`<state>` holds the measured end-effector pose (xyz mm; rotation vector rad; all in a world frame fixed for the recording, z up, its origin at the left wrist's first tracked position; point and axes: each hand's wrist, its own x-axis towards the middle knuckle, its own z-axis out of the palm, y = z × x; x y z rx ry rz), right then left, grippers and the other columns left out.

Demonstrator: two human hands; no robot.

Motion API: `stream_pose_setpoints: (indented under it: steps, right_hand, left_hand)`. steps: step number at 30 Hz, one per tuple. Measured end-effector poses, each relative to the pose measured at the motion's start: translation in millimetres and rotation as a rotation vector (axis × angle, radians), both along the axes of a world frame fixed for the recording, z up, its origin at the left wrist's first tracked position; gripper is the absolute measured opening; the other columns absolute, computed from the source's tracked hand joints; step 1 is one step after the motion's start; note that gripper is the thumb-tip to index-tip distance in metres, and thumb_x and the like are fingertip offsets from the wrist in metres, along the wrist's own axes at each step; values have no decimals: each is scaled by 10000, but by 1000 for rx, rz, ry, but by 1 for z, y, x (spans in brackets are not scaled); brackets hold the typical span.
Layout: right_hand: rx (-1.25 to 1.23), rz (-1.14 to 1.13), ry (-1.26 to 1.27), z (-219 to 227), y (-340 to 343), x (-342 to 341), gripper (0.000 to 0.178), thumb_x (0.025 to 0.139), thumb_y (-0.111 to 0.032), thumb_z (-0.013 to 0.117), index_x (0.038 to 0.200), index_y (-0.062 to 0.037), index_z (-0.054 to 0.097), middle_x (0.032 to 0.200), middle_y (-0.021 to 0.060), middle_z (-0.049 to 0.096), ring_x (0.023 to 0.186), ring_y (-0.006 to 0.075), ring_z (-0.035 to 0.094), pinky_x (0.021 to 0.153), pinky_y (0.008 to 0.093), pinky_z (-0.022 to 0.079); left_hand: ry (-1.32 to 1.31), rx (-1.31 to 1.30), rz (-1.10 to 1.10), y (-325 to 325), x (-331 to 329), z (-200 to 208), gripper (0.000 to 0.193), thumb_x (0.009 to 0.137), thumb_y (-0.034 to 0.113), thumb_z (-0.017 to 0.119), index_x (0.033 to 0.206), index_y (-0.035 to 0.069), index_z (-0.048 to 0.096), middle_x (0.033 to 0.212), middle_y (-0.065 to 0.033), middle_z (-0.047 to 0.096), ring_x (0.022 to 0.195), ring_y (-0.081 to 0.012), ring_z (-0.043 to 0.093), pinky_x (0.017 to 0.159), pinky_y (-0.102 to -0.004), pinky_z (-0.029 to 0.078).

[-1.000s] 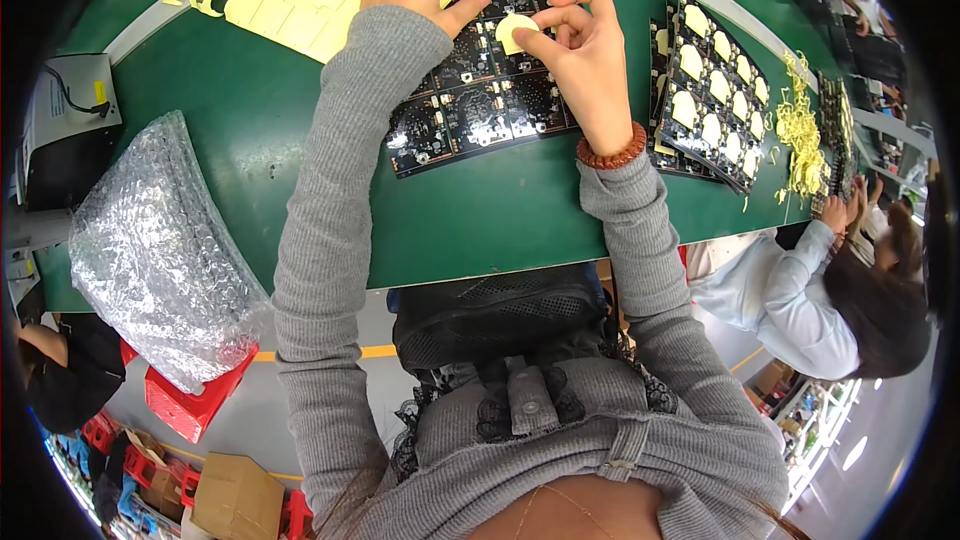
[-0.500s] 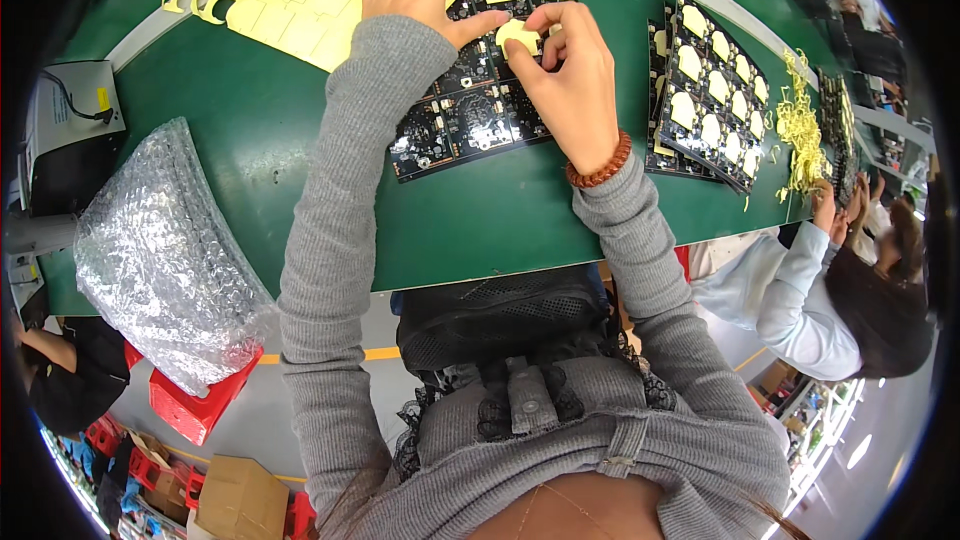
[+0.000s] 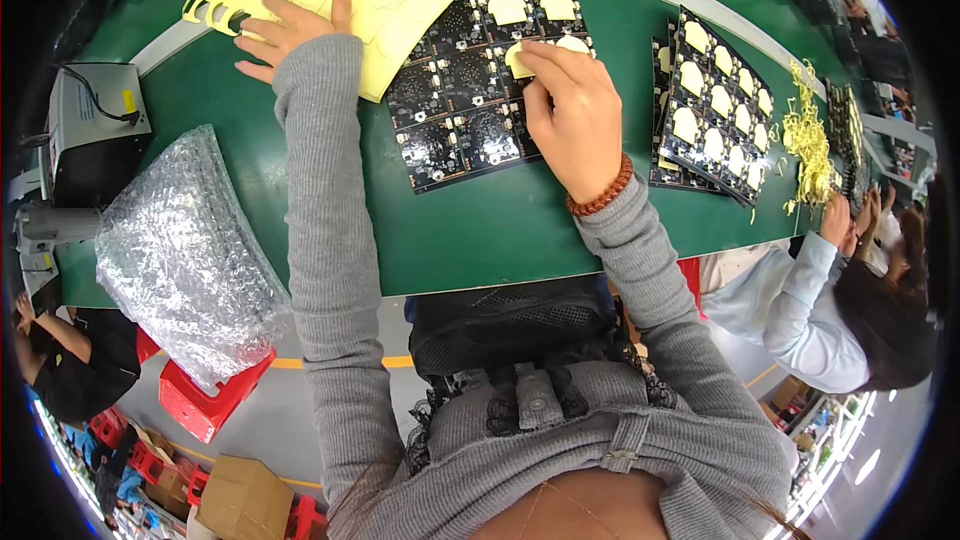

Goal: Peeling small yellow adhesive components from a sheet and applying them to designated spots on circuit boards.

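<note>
My left hand, fingers spread, rests on a yellow sheet of die-cut stickers. Holes show at the sheet's far left end, and its right edge overlaps a black circuit board panel. On that panel, my right hand lays its fingertips over a yellow sticker and partly covers it; the thumb is apart from the fingers. Two more yellow stickers, the left one and the right one, sit along the panel's far edge. Another sticker is partly behind my right fingers.
Stacked panels with yellow stickers lie to the right, beside a heap of yellow scraps. Bubble wrap hangs over the table's left edge above a red stool. A boxy grey device stands left. Another person's sleeve is at right.
My left hand has moved left from the panel onto the yellow sheet. My right hand has gone from pinching the sticker to pressing fingertips on it. The sheet's right end now shows over the panel.
</note>
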<state>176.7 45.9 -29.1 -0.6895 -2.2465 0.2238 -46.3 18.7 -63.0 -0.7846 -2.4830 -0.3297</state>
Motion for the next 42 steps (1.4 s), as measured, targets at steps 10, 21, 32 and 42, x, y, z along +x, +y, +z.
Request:
stream_pose_setpoints:
  steps: [10,21,32,42]
  right_hand:
    - [-88,-33,80,3,5,2,134,692,-5,569,815,-17,619,877,76,626,763,250,580,711,329,445]
    - [-589,45,212,-6,24,-41,349,775,-156,569,1059,36,507,1039,191,552,862,289,568,755,313,457]
    - [-998,111,607,20,44,-37,445,816,-247,591,1116,59,472,1049,157,552,923,177,558,732,276,469]
    - [-1138,279,769,27,41,-37,267,852,-148,553,1030,50,546,850,82,634,704,102,606,627,208,481]
  left_hand:
    - [-893,874,-303,-6,-28,18,922,555,173,807,1286,14,268,1201,-220,411,988,-340,520,831,-389,454]
    - [-1057,771,-548,8,5,13,895,528,96,820,1246,-48,304,1115,-195,507,983,-251,544,830,-327,472]
    - [-2028,956,-859,2,11,43,506,731,6,647,1170,-88,412,1073,-193,555,961,-239,564,836,-310,467]
    - [-2031,988,-775,0,34,56,365,796,96,614,1102,-70,501,994,-160,589,920,-221,583,825,-307,472]
